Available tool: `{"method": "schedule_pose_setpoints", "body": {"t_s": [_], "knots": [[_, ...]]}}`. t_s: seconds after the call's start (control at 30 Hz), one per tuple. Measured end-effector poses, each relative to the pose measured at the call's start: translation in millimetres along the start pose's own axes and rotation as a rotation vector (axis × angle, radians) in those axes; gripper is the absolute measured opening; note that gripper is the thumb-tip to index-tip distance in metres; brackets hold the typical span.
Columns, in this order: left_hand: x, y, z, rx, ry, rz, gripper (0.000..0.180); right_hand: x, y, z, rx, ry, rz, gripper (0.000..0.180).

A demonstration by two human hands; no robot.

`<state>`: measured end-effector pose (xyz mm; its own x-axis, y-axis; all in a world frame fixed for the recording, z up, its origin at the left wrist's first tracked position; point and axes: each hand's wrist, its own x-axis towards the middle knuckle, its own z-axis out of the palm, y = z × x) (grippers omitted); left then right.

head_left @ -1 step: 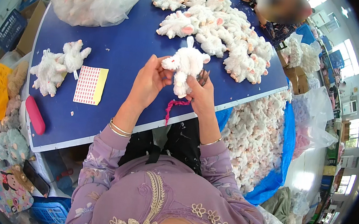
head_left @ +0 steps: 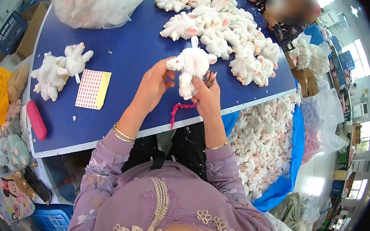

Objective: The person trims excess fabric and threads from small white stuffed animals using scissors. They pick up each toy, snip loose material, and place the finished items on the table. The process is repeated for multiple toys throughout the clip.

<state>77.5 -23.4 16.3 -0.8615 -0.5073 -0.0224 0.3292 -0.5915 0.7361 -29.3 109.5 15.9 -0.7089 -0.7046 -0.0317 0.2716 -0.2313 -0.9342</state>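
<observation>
Over the near edge of the blue table, a small white plush animal [head_left: 192, 64] with pink ears is held between both my hands. My left hand [head_left: 156, 80] grips its left end, fingers curled behind it. My right hand [head_left: 208, 93] pinches its lower right side, thumb in front. Tucked in that same hand is a small dark metal tool [head_left: 208, 77] with pointed tips, mostly hidden by my fingers. A pink braided cord [head_left: 179, 110] hangs beneath the right hand. A white loop [head_left: 195, 41] sticks up from the plush.
White plush animals [head_left: 223, 24] are heaped at the far right; a few more [head_left: 55, 71] lie left beside a sticker sheet [head_left: 91, 87] and pink case [head_left: 36, 120]. A filled clear bag [head_left: 97, 0] stands far left. Right of the table sits a blue-lined pile [head_left: 259, 146]. Another person works opposite.
</observation>
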Motion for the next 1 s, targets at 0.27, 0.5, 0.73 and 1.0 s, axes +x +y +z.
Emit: {"method": "schedule_pose_setpoints", "body": {"t_s": [0.27,0.5,0.73,1.0], "knots": [[52.6,2.5,41.7,0.655,0.024,0.044,0.040,50.4,-11.0,8.0,0.124,-0.032,-0.001,0.028],[173.1,-8.5,53.1,0.667,0.156,0.376,0.033,123.8,-29.8,-24.6,-0.078,0.064,-0.185,0.028],[313.1,-3.7,118.0,0.817,0.076,0.824,0.034,160.2,18.7,-76.3,-0.212,-0.098,-0.267,0.010],[451.2,-46.2,129.1,0.986,0.274,0.860,0.043,162.9,18.5,-80.3,-0.192,-0.353,0.053,0.014]]}}
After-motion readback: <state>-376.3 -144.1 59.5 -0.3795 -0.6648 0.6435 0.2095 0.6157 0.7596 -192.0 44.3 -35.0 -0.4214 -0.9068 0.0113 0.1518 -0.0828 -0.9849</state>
